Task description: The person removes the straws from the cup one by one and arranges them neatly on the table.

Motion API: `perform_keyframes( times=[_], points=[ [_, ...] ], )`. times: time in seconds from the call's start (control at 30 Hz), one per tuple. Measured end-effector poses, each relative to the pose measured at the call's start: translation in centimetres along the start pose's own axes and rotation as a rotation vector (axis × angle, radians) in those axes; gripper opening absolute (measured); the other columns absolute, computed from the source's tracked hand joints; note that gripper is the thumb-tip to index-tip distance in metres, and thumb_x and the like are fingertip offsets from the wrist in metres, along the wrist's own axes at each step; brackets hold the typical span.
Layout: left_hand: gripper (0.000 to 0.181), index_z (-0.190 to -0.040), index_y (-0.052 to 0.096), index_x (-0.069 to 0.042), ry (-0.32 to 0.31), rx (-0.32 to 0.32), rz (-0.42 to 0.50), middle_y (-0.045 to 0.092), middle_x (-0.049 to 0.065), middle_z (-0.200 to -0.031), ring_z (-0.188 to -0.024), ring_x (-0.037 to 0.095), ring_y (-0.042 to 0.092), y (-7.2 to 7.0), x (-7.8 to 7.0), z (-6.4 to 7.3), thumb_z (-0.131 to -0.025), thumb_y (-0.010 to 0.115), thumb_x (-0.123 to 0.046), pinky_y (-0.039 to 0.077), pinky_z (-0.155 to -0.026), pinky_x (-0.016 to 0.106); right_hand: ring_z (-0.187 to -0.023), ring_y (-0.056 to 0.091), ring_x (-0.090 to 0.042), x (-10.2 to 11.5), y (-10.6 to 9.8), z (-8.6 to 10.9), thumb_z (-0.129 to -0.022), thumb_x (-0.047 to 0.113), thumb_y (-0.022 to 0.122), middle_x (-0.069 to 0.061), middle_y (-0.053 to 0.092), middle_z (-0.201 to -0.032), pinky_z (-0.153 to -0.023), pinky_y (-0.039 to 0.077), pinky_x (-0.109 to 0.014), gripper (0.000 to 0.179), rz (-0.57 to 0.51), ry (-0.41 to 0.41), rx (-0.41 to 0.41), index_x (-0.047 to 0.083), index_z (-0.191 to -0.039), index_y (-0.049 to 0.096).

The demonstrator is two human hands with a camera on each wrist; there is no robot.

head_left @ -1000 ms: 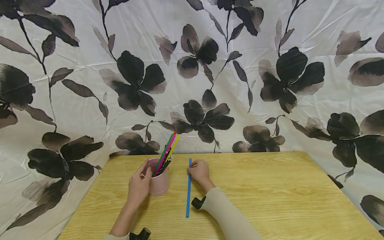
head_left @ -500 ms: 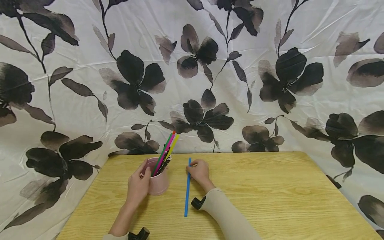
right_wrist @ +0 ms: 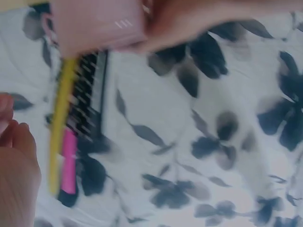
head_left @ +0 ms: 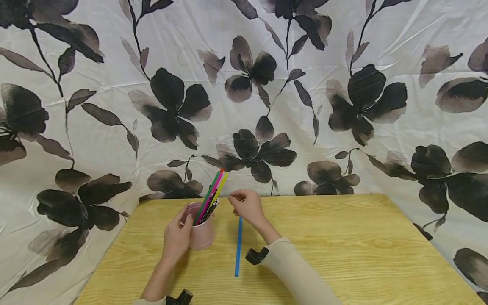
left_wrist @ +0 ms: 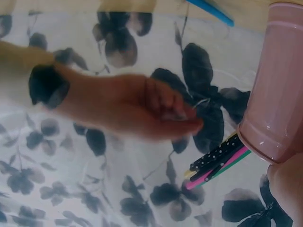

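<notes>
My left hand (head_left: pixel 176 237) grips the side of a pink cup (head_left: pixel 202 237) that stands on the table, thumb at the rim. Out of the cup lean thin coloured sticks (head_left: pixel 213 190), green, pink and yellow, with black white-dotted ones beside them. A long blue stick (head_left: pixel 238 250) lies flat on the tabletop to the right of the cup. Over its far end is my right hand (head_left: pixel 249 207), raised, fingers loosely curled with nothing visible in them; it overlaps that end in the head view. The left wrist view shows the right hand (left_wrist: pixel 147 109) apart from the cup.
The wooden table (head_left: pixel 343 245) reaches back to a white cloth (head_left: pixel 305 106) with dark flowers, which hangs behind it and at both sides. Each wrist wears a small black camera, such as the right one (head_left: pixel 256 256).
My right hand has let go of the blue stick and risen slightly up and left toward the cup's sticks. The blue stick stays on the table; the left hand keeps its grip.
</notes>
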State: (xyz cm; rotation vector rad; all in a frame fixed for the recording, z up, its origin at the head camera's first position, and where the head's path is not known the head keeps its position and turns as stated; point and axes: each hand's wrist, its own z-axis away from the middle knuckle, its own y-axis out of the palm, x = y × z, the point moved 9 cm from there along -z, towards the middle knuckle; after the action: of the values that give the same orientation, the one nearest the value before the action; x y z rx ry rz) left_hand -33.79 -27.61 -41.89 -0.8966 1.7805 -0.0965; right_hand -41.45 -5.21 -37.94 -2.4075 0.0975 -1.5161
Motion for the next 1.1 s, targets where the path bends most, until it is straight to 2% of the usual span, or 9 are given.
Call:
perform_keyframes(
  times=[0.1, 0.23, 0.33, 0.5, 0.63, 0.87, 1.1],
  points=[
    [0.043, -0.129, 0.047, -0.026, 0.003, 0.006, 0.001, 0.057, 0.005, -0.09, -0.066, 0.018, 0.046, 0.1, 0.0, 0.0, -0.089, 0.043, -0.041, 0.038, -0.059, 0.031, -0.053, 0.06, -0.02, 2.3, 0.2, 0.3, -0.083, 0.022, 0.06, 0.0, 0.062, -0.076, -0.048, 0.048, -0.03, 0.019, -0.057, -0.017, 0.041, 0.01, -0.096, 0.067],
    [0.043, -0.129, 0.046, -0.026, 0.011, 0.008, 0.001, 0.058, 0.005, -0.092, -0.066, 0.018, 0.046, 0.1, -0.1, -0.1, -0.089, 0.043, -0.042, 0.038, -0.06, 0.032, -0.059, 0.061, -0.031, 5.3, 0.5, 1.0, -0.084, 0.015, 0.059, -0.008, 0.063, -0.084, -0.052, 0.049, -0.039, 0.023, -0.142, -0.038, 0.078, 0.003, -0.103, 0.064],
    [0.043, -0.129, 0.046, -0.027, 0.014, 0.009, -0.001, 0.058, 0.005, -0.094, -0.066, 0.019, 0.046, 0.1, -0.1, -0.1, -0.089, 0.043, -0.042, 0.038, -0.06, 0.032, -0.059, 0.06, -0.034, 6.3, 0.6, 1.3, -0.083, 0.012, 0.06, -0.012, 0.062, -0.085, -0.051, 0.048, -0.042, 0.024, -0.17, -0.048, 0.072, -0.001, -0.103, 0.062],
    [0.043, -0.129, 0.047, -0.026, 0.017, 0.0, -0.004, 0.057, 0.004, -0.091, -0.065, 0.019, 0.046, 0.1, 0.0, 0.1, -0.089, 0.043, -0.042, 0.037, -0.059, 0.032, -0.055, 0.061, -0.026, 5.0, 1.0, 0.8, -0.079, 0.023, 0.065, -0.004, 0.061, -0.084, -0.046, 0.048, -0.032, 0.027, -0.149, -0.034, -0.024, 0.004, -0.098, 0.06],
    [0.042, -0.129, 0.046, -0.028, 0.003, 0.0, -0.015, 0.057, 0.005, -0.087, -0.065, 0.019, 0.046, 0.2, 0.3, 0.3, -0.089, 0.042, -0.042, 0.037, -0.059, 0.031, -0.055, 0.061, -0.026, 4.1, 1.6, 0.4, -0.077, 0.028, 0.067, -0.002, 0.061, -0.086, -0.046, 0.048, -0.032, 0.03, -0.166, -0.013, -0.069, 0.009, -0.099, 0.058],
    [0.042, -0.129, 0.045, -0.029, -0.019, 0.004, -0.025, 0.056, 0.006, -0.087, -0.068, 0.019, 0.046, 0.3, 0.3, 0.2, -0.089, 0.042, -0.042, 0.037, -0.061, 0.032, -0.055, 0.061, -0.024, 3.8, 2.4, -0.1, -0.079, 0.028, 0.065, 0.004, 0.062, -0.081, -0.044, 0.046, -0.029, 0.012, -0.119, -0.011, -0.082, 0.018, -0.085, 0.066],
    [0.041, -0.129, 0.045, -0.03, -0.019, 0.005, -0.02, 0.056, 0.006, -0.087, -0.068, 0.019, 0.046, 0.2, 0.0, 0.2, -0.09, 0.043, -0.041, 0.037, -0.061, 0.032, -0.065, 0.062, -0.017, 3.3, 2.6, 0.3, -0.079, 0.023, 0.066, -0.001, 0.062, -0.084, -0.053, 0.049, -0.036, 0.016, -0.237, 0.045, -0.05, 0.011, -0.089, 0.068]
  ],
)
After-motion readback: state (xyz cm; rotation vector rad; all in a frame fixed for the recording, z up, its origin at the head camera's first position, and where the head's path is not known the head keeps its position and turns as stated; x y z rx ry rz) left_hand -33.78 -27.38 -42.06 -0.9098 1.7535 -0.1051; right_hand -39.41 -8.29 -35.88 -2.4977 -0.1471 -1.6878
